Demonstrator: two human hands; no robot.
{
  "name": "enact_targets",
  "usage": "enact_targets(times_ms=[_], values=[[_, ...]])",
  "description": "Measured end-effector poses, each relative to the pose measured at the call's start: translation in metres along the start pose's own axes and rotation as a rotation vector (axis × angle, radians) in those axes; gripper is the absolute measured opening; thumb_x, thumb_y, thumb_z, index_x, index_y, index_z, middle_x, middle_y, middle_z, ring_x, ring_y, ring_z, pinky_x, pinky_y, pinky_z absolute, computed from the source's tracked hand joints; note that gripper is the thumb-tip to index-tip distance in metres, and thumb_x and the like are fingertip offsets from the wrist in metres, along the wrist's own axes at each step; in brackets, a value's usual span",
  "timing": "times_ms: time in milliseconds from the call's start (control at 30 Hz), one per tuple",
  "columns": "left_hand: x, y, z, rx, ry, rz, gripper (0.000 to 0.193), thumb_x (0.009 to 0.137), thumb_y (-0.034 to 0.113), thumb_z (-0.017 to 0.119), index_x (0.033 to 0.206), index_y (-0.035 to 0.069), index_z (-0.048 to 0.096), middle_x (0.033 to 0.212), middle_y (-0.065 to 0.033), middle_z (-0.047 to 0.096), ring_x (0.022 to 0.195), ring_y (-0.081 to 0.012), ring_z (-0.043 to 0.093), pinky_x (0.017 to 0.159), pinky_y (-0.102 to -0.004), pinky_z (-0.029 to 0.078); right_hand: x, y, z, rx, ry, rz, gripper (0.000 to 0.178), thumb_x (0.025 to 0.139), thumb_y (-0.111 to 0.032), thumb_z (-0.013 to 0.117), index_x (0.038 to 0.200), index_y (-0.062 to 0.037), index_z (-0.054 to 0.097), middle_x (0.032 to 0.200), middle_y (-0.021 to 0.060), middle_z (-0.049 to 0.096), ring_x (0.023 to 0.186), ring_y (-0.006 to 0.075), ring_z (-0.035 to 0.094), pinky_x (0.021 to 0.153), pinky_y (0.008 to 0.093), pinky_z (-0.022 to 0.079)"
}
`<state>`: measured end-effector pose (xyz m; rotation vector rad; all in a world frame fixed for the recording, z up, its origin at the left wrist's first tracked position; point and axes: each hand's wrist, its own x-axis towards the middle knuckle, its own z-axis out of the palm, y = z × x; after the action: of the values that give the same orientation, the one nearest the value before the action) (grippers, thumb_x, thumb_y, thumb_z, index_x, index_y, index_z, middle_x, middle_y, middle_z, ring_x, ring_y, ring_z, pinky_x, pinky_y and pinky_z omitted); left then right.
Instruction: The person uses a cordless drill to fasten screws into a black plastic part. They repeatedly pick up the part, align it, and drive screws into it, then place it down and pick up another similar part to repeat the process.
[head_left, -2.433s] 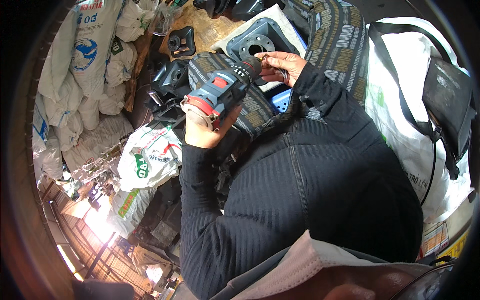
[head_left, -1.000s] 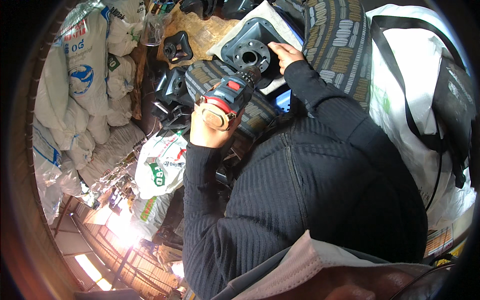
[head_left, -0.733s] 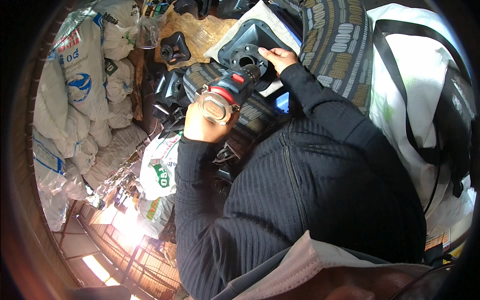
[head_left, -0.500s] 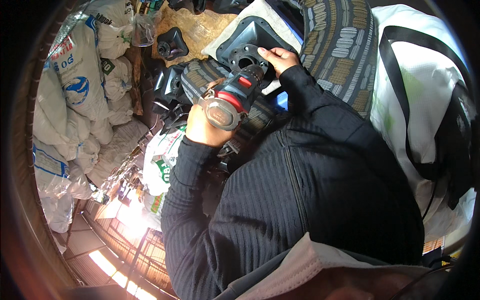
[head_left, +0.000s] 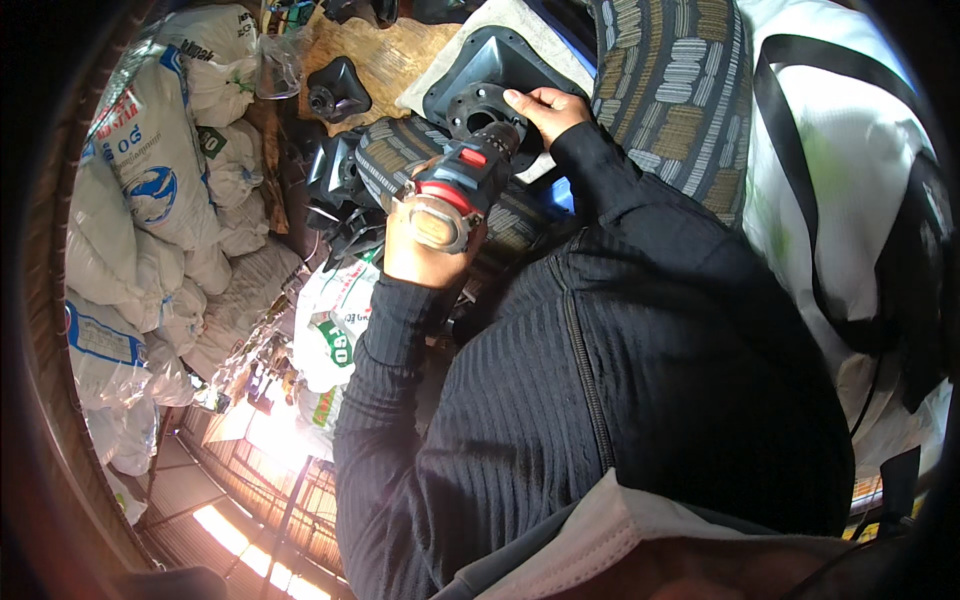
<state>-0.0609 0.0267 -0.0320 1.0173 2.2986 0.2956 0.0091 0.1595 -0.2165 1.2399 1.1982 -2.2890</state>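
Note:
My left hand [head_left: 425, 255] grips a black and red power drill [head_left: 458, 190], its nose pointing up and right at a black moulded part [head_left: 478, 82] with a round flanged hole. My right hand [head_left: 545, 108] rests on that part's right edge, fingers curled over its rim beside the drill's tip. The part lies on a pale sheet [head_left: 520, 20] over a patterned cushion [head_left: 400, 150]. Whether the drill tip touches the part is hidden by the chuck.
A second black moulded part [head_left: 338, 90] sits on a wooden board [head_left: 385, 60] at the top. More black parts [head_left: 335, 185] are stacked left of the drill. White filled sacks [head_left: 150, 170] pile up on the left. A patterned cushion [head_left: 670, 90] and a white bag with black straps [head_left: 830, 170] stand on the right.
The drill has moved from beside my right hand up to the black part's hole. My right hand has shifted from the drill's chuck onto the part's edge.

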Motion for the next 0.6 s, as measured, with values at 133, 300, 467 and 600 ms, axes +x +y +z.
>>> enact_targets(times_ms=[133,300,467,600], values=[[-0.018,0.016,-0.007,-0.179,0.023,-0.255,0.03,0.072,0.012,0.073,0.1,0.006,0.066,0.093,-0.0109,0.067,0.081,-0.0266,0.066,0.071,-0.0369,0.052,-0.001,0.006,-0.002,0.078,0.038,-0.174,0.033,0.085,-0.036,0.069,0.103,-0.009,0.067,0.062,-0.0048,0.052,0.049,0.0038,0.041,0.045,0.0203,0.035],[-0.058,0.036,-0.003,-0.18,0.238,0.028,0.028,0.073,0.01,0.074,0.1,0.006,0.066,0.089,-0.0084,0.067,0.078,-0.0221,0.065,0.07,-0.0341,0.051,-0.018,-0.008,-0.039,0.866,-0.52,0.026,0.033,0.095,-0.016,0.048,0.12,0.0054,0.054,0.083,0.005,0.061,0.079,0.0176,0.062,0.075,0.0345,0.055],[-0.087,0.044,0.013,-0.288,0.319,0.014,0.027,0.072,0.007,0.075,0.097,0.004,0.065,0.085,-0.0072,0.066,0.075,-0.0212,0.064,0.068,-0.0323,0.05,-0.026,-0.009,-0.031,0.966,-0.733,0.045,0.034,0.097,-0.013,0.038,0.122,0.0078,0.05,0.106,0.0173,0.06,0.104,0.0307,0.059,0.088,0.0417,0.053],[-0.097,0.038,0.019,-0.157,0.353,0.001,0.026,0.072,0.006,0.075,0.095,0.004,0.064,0.084,-0.0066,0.066,0.074,-0.0209,0.064,0.069,-0.0314,0.049,-0.038,-0.012,-0.03,0.911,-0.881,0.086,0.04,0.098,-0.016,0.032,0.129,0.0076,0.043,0.125,0.0227,0.054,0.117,0.0341,0.054,0.093,0.0412,0.051]])
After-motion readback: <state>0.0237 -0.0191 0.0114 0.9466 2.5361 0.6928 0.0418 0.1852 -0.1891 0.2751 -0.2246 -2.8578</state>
